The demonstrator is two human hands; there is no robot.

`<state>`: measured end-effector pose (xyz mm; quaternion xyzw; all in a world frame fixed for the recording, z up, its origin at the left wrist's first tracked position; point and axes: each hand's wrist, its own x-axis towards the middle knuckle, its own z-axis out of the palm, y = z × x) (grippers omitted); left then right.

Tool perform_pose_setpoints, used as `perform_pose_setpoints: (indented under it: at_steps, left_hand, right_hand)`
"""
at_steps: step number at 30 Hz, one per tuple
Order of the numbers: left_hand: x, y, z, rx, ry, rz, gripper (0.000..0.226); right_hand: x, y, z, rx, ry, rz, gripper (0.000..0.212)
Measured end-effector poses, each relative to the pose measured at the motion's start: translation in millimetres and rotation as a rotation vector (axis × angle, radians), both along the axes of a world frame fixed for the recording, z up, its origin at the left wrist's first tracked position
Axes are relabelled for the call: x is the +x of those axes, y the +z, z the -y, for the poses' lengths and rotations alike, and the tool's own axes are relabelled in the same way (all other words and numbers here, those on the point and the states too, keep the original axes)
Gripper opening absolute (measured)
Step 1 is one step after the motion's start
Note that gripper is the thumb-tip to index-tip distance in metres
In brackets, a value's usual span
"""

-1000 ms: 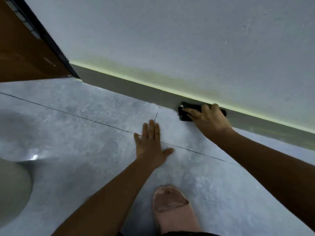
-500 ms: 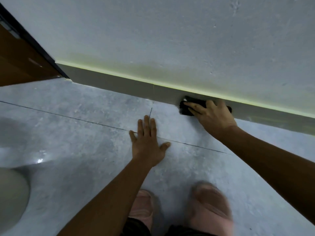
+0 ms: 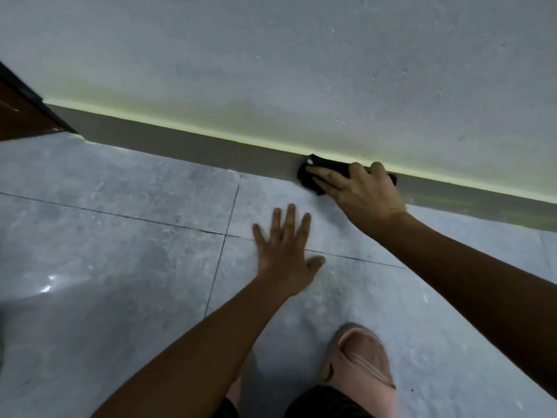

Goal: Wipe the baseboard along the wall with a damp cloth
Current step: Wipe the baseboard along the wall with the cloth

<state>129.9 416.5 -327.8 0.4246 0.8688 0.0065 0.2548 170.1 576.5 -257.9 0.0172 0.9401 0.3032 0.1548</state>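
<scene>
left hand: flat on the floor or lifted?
Flat. The left hand lies palm down on the grey floor tile, fingers spread and straight, holding nothing, while the right hand presses the black cloth to the baseboard.

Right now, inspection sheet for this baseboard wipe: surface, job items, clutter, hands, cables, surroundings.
Surface: grey tiled floor, dark grout lines, a glare patch at left.
Job's things: black cloth pressed flat on the grey baseboard, yellow-green strip along its top edge.
Clutter: nothing seen.
Hands: right hand flat over the cloth; left hand spread, empty, on the floor.
Cables: nothing seen.
Surroundings: pale wall; brown door at left; pink slipper below.
</scene>
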Motion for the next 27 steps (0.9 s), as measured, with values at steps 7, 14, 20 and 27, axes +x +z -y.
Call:
perform_pose_setpoints:
  at_steps: [7,14,20,27]
  left_hand:
    - [-1,-6,6,-0.013,-0.058,-0.076,0.086]
    - [1,-5,5,0.006,-0.048,-0.088,0.086]
    - [2,3,-1,-0.069,-0.042,-0.067,0.087]
    - [17,1,-17,-0.073,0.076,-0.054,0.097]
  right_hand:
    - [52,15,-38,0.095,-0.038,0.175,0.069]
    - [62,32,-46,0.157,-0.022,0.103,0.070]
    - [40,14,-28,0.085,-0.021,0.101,0.070]
    - [82,15,-65,0.153,-0.065,0.257,0.068]
